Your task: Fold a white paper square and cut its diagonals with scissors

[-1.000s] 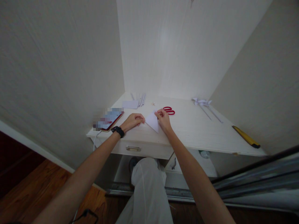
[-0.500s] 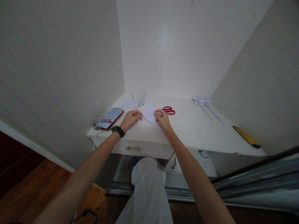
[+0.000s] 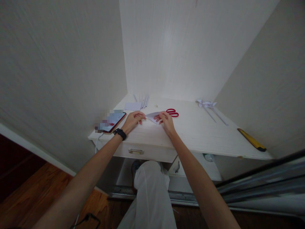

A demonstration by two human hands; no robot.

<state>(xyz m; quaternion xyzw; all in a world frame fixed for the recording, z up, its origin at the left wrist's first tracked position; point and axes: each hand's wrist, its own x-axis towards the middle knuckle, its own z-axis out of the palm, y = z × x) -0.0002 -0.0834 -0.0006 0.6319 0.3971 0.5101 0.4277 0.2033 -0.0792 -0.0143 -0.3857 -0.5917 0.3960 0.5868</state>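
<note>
A small white sheet of paper is held between my hands, just above the desk top, tilted and partly bent. My left hand pinches its left corner, with a black watch on that wrist. My right hand has its fingers closed on the paper's right side and hides part of it. Close behind my right hand lie scissors with red handles. A tiny pale scrap rests on the desk beyond the paper.
White paper pieces and thin white sticks lie at the back left. A phone with a cable is at the left. Paper pinwheels on sticks lie back right. A yellow-and-black tool sits by the right edge of the desk.
The paper has turned from a flat, corner-up position to a bent, more level one between my hands. The scrap behind it now shows fully. Both hands stay in nearly the same place.
</note>
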